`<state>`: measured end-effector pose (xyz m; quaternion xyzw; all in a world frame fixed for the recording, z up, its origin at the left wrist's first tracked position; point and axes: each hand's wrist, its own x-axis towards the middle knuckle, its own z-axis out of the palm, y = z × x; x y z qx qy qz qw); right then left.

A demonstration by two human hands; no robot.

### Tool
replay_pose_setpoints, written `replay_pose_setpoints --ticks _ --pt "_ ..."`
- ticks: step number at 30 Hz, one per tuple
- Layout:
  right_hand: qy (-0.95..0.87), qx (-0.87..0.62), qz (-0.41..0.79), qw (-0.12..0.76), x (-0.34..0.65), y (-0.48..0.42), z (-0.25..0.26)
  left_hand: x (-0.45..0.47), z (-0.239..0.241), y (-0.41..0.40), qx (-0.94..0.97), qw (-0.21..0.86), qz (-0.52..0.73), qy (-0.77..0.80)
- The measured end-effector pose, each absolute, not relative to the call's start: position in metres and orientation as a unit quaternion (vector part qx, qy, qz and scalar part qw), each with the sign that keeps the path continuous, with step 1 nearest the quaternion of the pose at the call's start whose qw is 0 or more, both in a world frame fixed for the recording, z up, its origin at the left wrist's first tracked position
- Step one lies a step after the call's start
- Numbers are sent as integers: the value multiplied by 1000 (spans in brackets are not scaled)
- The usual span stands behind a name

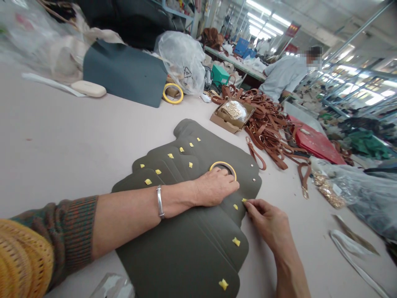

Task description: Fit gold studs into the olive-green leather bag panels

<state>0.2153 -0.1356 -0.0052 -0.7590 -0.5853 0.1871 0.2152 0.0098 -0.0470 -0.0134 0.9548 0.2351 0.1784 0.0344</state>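
Observation:
Several dark olive leather panels (192, 248) lie fanned and overlapped on the pale table, each dotted with small yellow tape squares. My left hand (214, 188) rests on the stack with its fingers curled down on a yellow tape roll (223, 166). A silver bangle (160, 201) sits on that wrist. My right hand (266, 221) pinches a small yellow tape piece (244, 200) at a panel's right edge.
Brown leather straps (269, 124) pile at the right, past a cardboard box of gold hardware (232, 112). A red panel (316, 142), plastic bags (182, 60), a dark grey sheet (124, 72) and a second tape roll (173, 92) lie farther back. Another person (287, 72) works at a far table.

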Motion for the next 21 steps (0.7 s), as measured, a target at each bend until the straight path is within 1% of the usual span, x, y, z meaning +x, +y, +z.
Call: replay_pose_setpoints --ticks 3,10,15,18,21 --pt "-591 -769 147 194 210 -132 -5 10 -14 -47 955 31 180 234" --pt "-571 -790 142 171 202 -126 -7 12 -12 -44 958 31 180 223" --pt "-576 -790 149 148 203 -118 -7 11 -6 -39 956 57 203 205" --pt "-572 -783 194 149 209 -117 -8 9 -2 -36 957 69 221 176" --pt "-570 -754 291 148 214 -120 -8 8 -1 -35 955 91 241 148"
